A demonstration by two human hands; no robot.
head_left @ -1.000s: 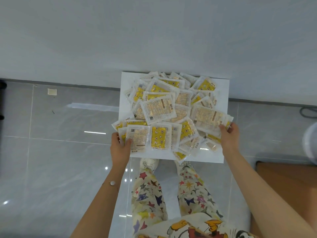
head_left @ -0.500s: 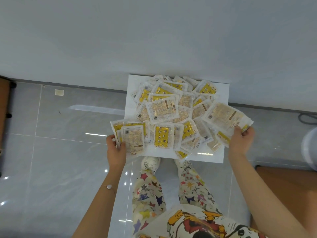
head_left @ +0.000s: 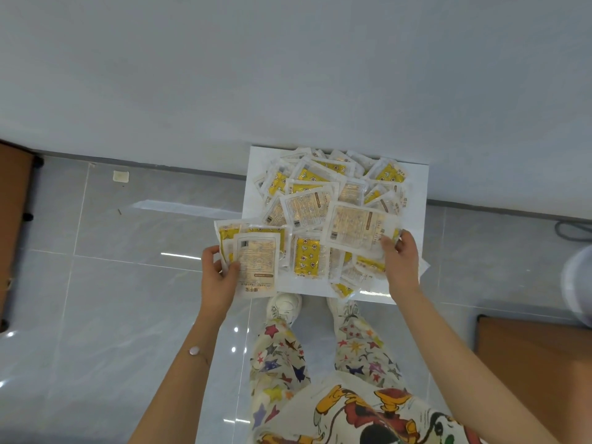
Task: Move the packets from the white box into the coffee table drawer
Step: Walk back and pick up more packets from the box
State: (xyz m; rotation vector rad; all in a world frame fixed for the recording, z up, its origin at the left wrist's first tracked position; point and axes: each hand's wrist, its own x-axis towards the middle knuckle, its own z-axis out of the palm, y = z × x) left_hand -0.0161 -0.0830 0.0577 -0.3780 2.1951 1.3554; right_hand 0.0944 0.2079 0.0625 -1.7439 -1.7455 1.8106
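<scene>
A flat white box (head_left: pixel 416 193) lies on the floor against the wall, heaped with several yellow-and-clear packets (head_left: pixel 307 257). My left hand (head_left: pixel 217 277) grips a small stack of packets (head_left: pixel 256 261) at the box's front left corner, thumb on top. At the front right, my right hand (head_left: pixel 400 261) pinches another bunch of packets (head_left: pixel 355 229) by its right edge and holds it above the heap. The coffee table drawer is not in view.
Glossy grey tiles cover the floor, and my feet stand at the box's near edge. A brown furniture edge (head_left: pixel 12 219) shows at far left, a brown surface (head_left: pixel 531 363) at lower right with a white object (head_left: pixel 579 280) above it. A grey wall rises behind.
My right hand has swung its bunch of packets back left over the heap. The left hand has drawn its stack a little further off the box's left corner.
</scene>
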